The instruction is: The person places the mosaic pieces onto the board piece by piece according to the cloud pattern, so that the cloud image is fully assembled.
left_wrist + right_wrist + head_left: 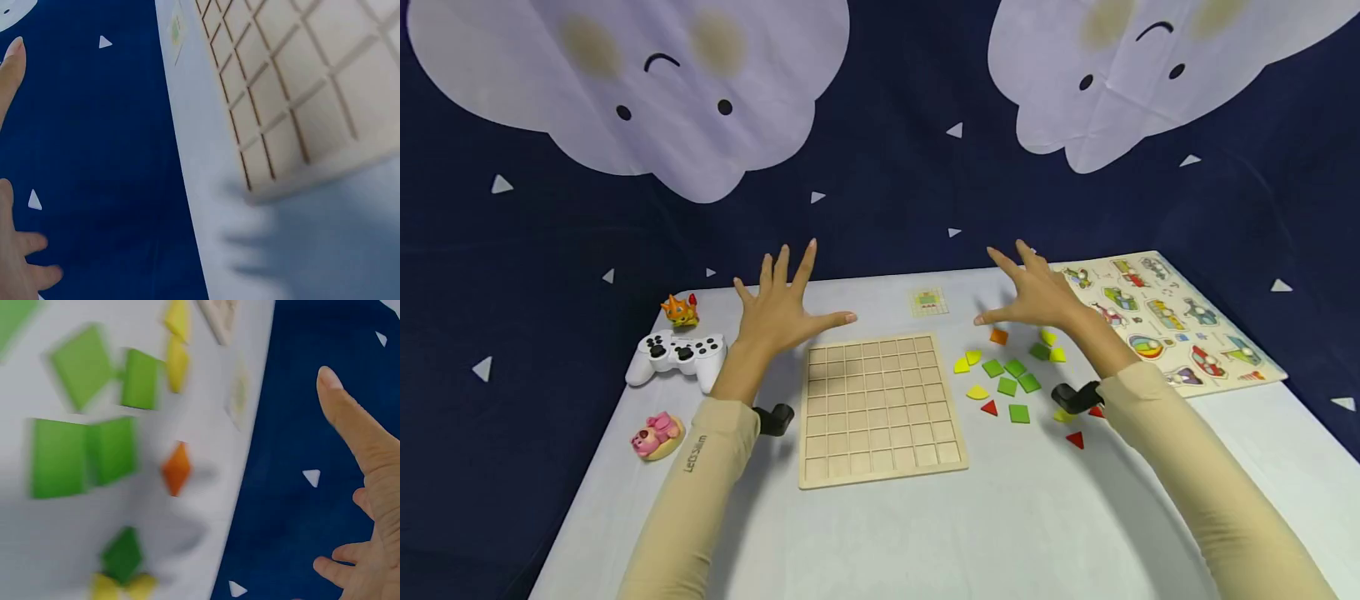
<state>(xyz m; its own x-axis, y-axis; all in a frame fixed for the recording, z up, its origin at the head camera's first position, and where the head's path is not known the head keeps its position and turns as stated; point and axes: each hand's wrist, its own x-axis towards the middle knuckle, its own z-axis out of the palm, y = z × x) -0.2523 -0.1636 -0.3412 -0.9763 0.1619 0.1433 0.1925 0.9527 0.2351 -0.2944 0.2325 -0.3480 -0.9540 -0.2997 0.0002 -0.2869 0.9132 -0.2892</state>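
Note:
A wooden grid board (pixel 880 408) (pixel 300 94) lies flat in the middle of the white table (pixel 925 533). To its right lie several small flat pieces: green squares (pixel 1011 377) (pixel 81 456), yellow shapes (pixel 967 361), red triangles (pixel 1075 439) and an orange piece (pixel 997 336) (pixel 176 467). My left hand (pixel 778 304) hovers with fingers spread above the board's far left corner, holding nothing. My right hand (pixel 1033 287) hovers spread over the coloured pieces, also empty.
A white game controller (pixel 677 357), an orange toy (pixel 680 310) and a pink toy (pixel 657 435) sit at the left. A peg puzzle with vehicles (pixel 1165 321) lies at the right. A small pattern card (pixel 929 302) lies beyond the board. A dark blue backdrop hangs behind.

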